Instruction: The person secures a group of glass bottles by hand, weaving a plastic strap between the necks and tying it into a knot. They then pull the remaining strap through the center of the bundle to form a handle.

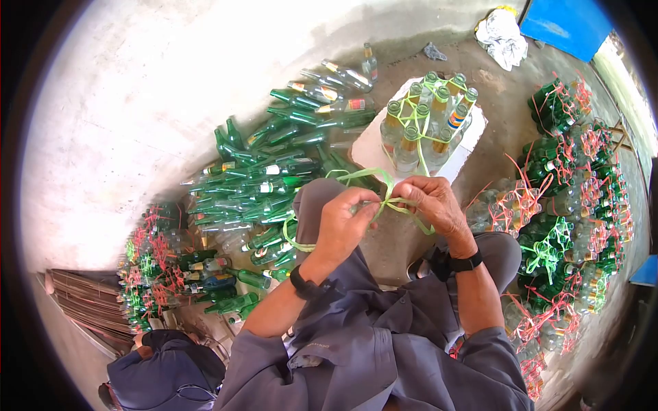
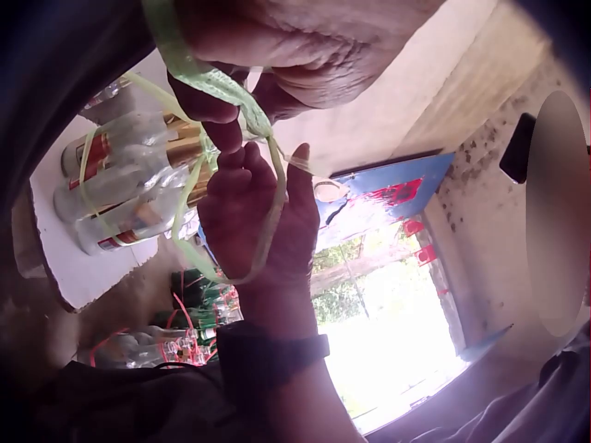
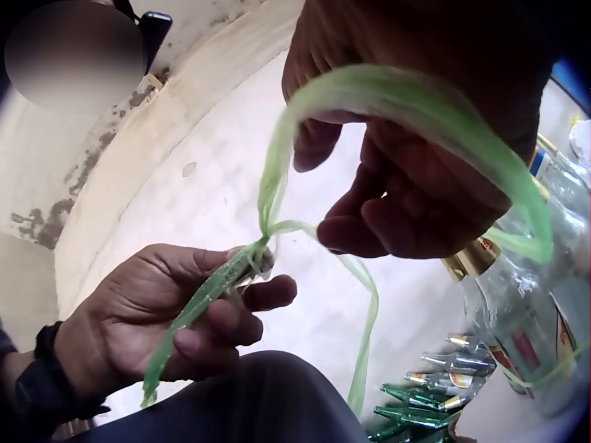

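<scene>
Both hands are raised over the lap, close together, with a light green plastic strip (image 1: 387, 203) knotted between them. My left hand (image 1: 343, 222) pinches the strip beside the knot between thumb and fingers; a tail hangs down over the palm in the right wrist view. The right hand (image 1: 439, 205) has its thumb and bent fingers on a thin strand (image 3: 297, 226) leaving the knot. A wide loop of the strip arches across the back of this hand. Just beyond it, upright clear bottles (image 1: 423, 111) stand grouped, green strip wound round their necks.
Beneath the bottle group lies a white board (image 1: 367, 147). Many loose green bottles (image 1: 274, 168) are heaped left. Bundles tied with red strip (image 1: 582, 164) are stacked right. A blue panel (image 1: 565, 27), a white sack (image 1: 502, 38) and a dark blue bundle (image 1: 164, 370) lie farther out.
</scene>
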A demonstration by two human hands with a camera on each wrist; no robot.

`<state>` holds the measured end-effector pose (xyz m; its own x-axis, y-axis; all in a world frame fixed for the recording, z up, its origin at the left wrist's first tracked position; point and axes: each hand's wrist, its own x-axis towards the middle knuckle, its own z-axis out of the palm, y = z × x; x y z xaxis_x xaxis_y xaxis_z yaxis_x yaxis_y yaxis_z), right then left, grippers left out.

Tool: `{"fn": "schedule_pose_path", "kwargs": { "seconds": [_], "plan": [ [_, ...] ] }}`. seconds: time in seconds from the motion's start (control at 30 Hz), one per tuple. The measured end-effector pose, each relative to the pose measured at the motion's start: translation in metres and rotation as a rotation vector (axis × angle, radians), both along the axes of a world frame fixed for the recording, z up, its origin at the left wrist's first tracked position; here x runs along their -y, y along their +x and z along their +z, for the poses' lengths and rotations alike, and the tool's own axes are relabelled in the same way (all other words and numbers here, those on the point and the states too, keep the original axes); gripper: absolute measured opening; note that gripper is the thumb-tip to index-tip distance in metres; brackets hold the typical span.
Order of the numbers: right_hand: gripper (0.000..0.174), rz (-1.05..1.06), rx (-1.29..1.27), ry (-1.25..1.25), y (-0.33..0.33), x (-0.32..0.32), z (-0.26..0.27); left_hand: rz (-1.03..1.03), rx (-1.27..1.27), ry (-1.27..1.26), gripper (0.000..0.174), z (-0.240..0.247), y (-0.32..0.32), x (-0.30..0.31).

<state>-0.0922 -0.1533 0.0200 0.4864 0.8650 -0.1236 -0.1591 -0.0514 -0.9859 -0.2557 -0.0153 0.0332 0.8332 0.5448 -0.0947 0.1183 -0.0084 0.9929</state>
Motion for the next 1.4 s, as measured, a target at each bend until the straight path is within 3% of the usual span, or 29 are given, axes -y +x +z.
{"fn": "schedule_pose_path", "kwargs": {
  "seconds": [0.13,0.2,0.23,0.4,0.53,0.6,0.7,0.9,1.03,1.2,1.4],
  "plan": [
    [0.032,0.138,-0.034,0.020,-0.001,0.000,-0.001,0.005,0.033,0.166,0.006,-0.004,0.005,0.001],
    [0.026,0.214,0.016,-0.023,-0.001,-0.002,-0.010,-0.003,0.144,0.461,0.013,-0.007,0.006,-0.001],
    [0.026,0.213,0.016,-0.024,-0.001,-0.001,-0.006,-0.004,0.144,0.460,0.013,-0.007,0.006,0.000],
    [0.021,0.162,0.000,-0.137,0.001,0.000,0.001,0.007,0.036,0.314,0.015,-0.009,0.000,-0.003],
    [0.022,0.161,-0.052,-0.076,0.002,-0.001,-0.001,0.063,0.112,0.292,0.020,-0.012,-0.004,-0.009],
    [0.024,0.149,-0.098,-0.086,0.002,-0.002,-0.002,0.103,0.062,-0.035,0.019,-0.007,-0.009,-0.011],
    [0.025,0.121,-0.113,-0.075,0.001,-0.003,-0.007,0.117,0.041,-0.103,0.022,-0.007,-0.011,-0.013],
    [0.025,0.067,-0.094,-0.084,0.002,-0.005,-0.003,0.169,0.124,-0.103,0.033,0.000,-0.004,-0.003],
    [0.025,0.045,-0.128,-0.036,0.004,-0.007,-0.008,0.099,0.070,-0.062,0.033,-0.003,-0.011,-0.010],
    [0.025,0.046,-0.102,-0.055,0.004,-0.007,-0.009,0.252,0.195,-0.227,0.030,0.002,-0.017,-0.018],
    [0.025,0.062,-0.052,-0.095,0.004,-0.007,-0.009,0.271,0.257,-0.138,0.030,0.010,-0.020,-0.026]
  ]
}}
